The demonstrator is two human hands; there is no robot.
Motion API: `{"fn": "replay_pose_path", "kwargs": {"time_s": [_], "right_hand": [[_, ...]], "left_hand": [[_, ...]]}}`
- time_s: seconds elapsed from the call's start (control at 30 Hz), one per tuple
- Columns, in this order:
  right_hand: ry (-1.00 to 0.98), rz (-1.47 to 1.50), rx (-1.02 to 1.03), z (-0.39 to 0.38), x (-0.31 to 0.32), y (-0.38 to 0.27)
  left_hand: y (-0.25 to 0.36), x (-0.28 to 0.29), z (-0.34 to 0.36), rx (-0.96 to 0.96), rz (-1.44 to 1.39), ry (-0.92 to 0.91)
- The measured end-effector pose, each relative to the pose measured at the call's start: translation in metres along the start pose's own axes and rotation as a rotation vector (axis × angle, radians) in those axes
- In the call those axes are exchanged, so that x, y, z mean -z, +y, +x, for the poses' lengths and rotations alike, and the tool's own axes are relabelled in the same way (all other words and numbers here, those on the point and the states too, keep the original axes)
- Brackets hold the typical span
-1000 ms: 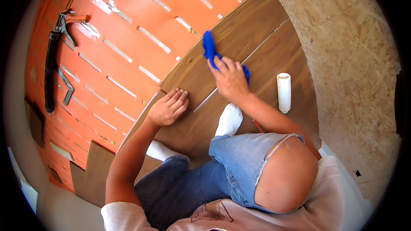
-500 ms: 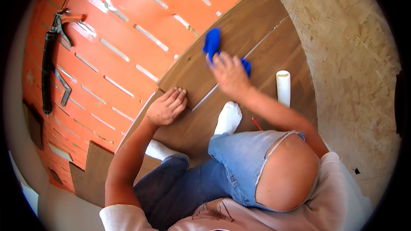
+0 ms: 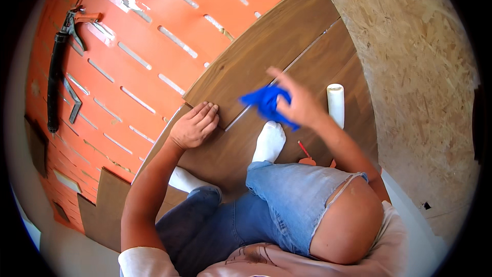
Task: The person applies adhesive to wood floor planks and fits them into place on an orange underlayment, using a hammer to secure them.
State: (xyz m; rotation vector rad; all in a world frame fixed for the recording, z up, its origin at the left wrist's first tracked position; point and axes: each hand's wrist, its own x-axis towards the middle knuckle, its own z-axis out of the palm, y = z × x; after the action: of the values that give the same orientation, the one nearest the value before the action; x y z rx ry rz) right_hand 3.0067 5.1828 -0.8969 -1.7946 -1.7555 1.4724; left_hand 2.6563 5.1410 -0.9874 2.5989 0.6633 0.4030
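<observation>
My left hand rests flat on the brown wood-look planks, its fingertips by the end of a plank that borders the orange underlay. A bunched blue cloth is in my right hand, over the pale seam between two planks. The thumb and some fingers press on the cloth while the index finger points away from it. Part of the cloth is hidden behind the hand. My white-socked foot is on the planks just below the cloth.
Orange slotted underlay spreads to the left, with a black caulking gun and a small metal square on it. A white tube and a red pencil are near my right forearm. A chipboard wall borders the right.
My right hand has drawn the blue cloth nearer to me, from the far plank back to the seam near my foot. My left hand stays on the plank's end.
</observation>
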Motion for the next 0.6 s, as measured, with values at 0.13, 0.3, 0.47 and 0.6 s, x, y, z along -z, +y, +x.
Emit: {"fn": "replay_pose_path", "kwargs": {"time_s": [0.13, 0.3, 0.47, 0.6], "right_hand": [[0.387, -0.744, 0.139, 0.042, 0.020, 0.036], [0.419, -0.846, 0.436, 0.038, -0.057, 0.030], [0.300, -0.810, 0.529, 0.044, -0.031, 0.025], [0.484, -0.840, 0.395, 0.062, -0.008, 0.035]], "left_hand": [[-0.003, -0.002, 0.012, -0.043, 0.011, 0.075], [-0.001, 0.003, 0.016, -0.039, 0.010, 0.060], [-0.001, 0.003, 0.008, -0.026, 0.016, 0.055], [0.003, -0.001, 0.011, -0.004, 0.031, 0.035]]}}
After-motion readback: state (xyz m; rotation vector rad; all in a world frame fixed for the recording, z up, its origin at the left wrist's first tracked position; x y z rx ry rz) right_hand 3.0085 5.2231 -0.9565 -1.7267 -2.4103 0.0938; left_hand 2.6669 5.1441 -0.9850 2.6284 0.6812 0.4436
